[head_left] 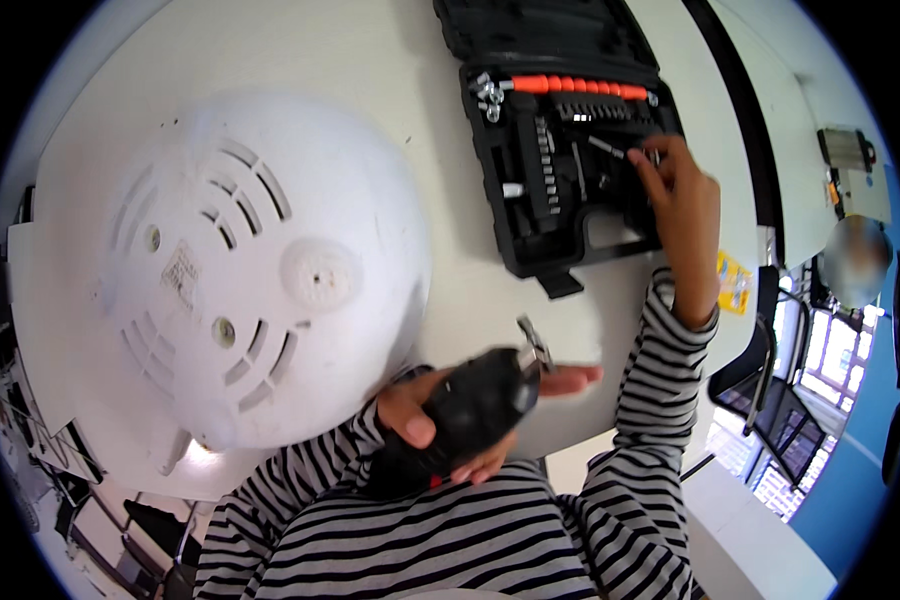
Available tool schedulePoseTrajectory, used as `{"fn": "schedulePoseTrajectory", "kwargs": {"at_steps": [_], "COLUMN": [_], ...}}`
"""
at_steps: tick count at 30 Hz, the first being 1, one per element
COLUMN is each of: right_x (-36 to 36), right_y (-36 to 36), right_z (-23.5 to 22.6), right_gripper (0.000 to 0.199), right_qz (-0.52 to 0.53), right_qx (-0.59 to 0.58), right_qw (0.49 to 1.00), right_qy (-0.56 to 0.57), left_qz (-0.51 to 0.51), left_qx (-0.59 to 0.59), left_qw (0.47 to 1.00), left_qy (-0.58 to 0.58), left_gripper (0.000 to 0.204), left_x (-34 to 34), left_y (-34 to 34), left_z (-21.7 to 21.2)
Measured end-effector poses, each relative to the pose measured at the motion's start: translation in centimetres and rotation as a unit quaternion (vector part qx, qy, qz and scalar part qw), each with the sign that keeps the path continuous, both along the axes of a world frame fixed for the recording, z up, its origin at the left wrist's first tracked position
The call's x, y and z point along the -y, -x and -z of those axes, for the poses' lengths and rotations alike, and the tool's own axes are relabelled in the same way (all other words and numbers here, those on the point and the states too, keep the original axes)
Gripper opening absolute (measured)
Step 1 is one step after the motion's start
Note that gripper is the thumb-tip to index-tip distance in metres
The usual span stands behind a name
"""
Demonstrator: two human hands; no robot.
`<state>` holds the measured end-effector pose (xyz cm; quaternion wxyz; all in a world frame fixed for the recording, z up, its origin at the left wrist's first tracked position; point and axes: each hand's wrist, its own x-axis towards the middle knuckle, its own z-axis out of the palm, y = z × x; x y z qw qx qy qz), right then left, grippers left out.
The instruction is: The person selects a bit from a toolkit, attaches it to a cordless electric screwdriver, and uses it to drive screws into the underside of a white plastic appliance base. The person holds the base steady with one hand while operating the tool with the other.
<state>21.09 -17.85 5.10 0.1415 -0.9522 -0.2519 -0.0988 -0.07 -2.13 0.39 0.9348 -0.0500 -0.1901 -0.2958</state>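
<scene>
My left hand is wrapped round a black cordless drill, held close to my body at the table's front edge. One finger stretches out past the drill's nose, where a small metal piece sticks out. My right hand reaches into an opened black tool case. Its thumb and fingers pinch together over the case's right side, by a small metallic piece mostly hidden by the fingers. Inside the case lie a slim metal bit, rows of small bits and an orange flexible shaft.
Left of the drill, a large round white appliance with vent slots and screw holes lies on the white table. A yellow packet lies by the right edge. Beyond are chairs and another person.
</scene>
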Motion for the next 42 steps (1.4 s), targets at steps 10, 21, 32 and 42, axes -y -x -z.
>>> {"fn": "schedulePoseTrajectory", "kwargs": {"at_steps": [10, 21, 32, 42], "right_x": [1.4, 1.8, 2.4, 2.4], "right_y": [-1.7, -2.0, -2.7, -0.4], "right_z": [1.7, 2.2, 1.5, 0.5], "right_gripper": [0.012, 0.010, 0.008, 0.020], "right_qz": [-0.093, -0.118, -0.065, -0.022], "right_qx": [0.046, -0.013, -0.131, -0.098], "right_qw": [0.993, 0.986, 0.986, 0.995], "right_qy": [-0.061, -0.118, -0.078, -0.026], "left_qz": [-0.015, 0.013, 0.002, 0.083], "left_qx": [0.034, 0.017, 0.020, 0.002], "left_qw": [0.999, 1.000, 0.993, 0.988], "left_qy": [0.038, 0.023, -0.118, -0.130], "left_gripper": [0.102, 0.103, 0.066, 0.061], "left_x": [0.3, -0.3, 0.8, 0.2], "left_y": [-1.6, -1.6, -0.8, -0.7], "left_z": [0.2, -0.1, -0.7, 0.0]}}
